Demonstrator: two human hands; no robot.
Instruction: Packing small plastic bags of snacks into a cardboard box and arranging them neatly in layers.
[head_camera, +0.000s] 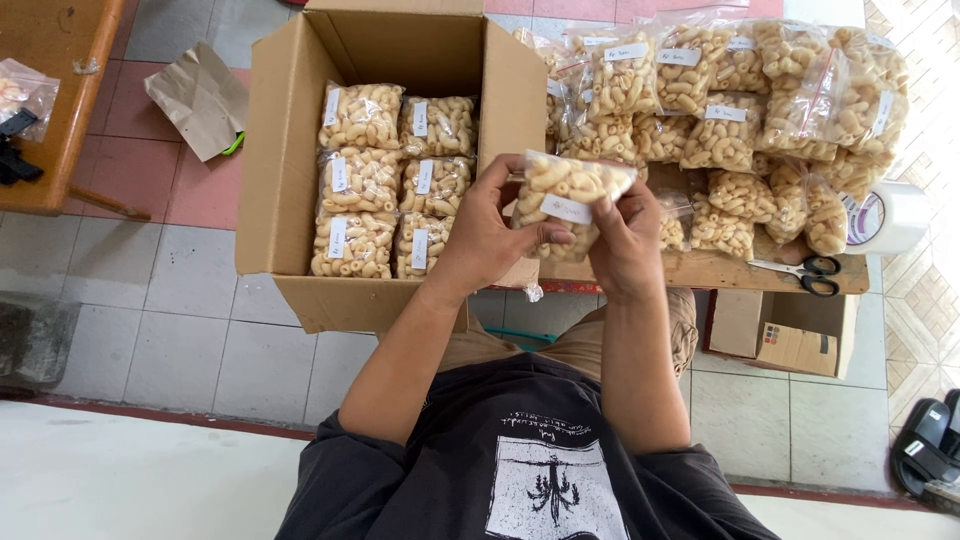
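Observation:
I hold a clear bag of pale curled snacks with a white label (566, 200) in both hands, just above the right wall of an open cardboard box (272, 150). My left hand (487, 235) grips its left side with the thumb across the front. My right hand (625, 240) pinches its right edge. Inside the box lie several matching snack bags (395, 180) in two columns. More labelled bags are piled (730, 110) on a low wooden table (720, 272) to the right.
Black-handled scissors (812, 275) and a roll of clear tape (888, 218) sit at the table's right end. A small open carton (785, 335) stands under it. Brown paper (200, 98) lies on the tiled floor, beside a wooden desk (50, 100) at far left.

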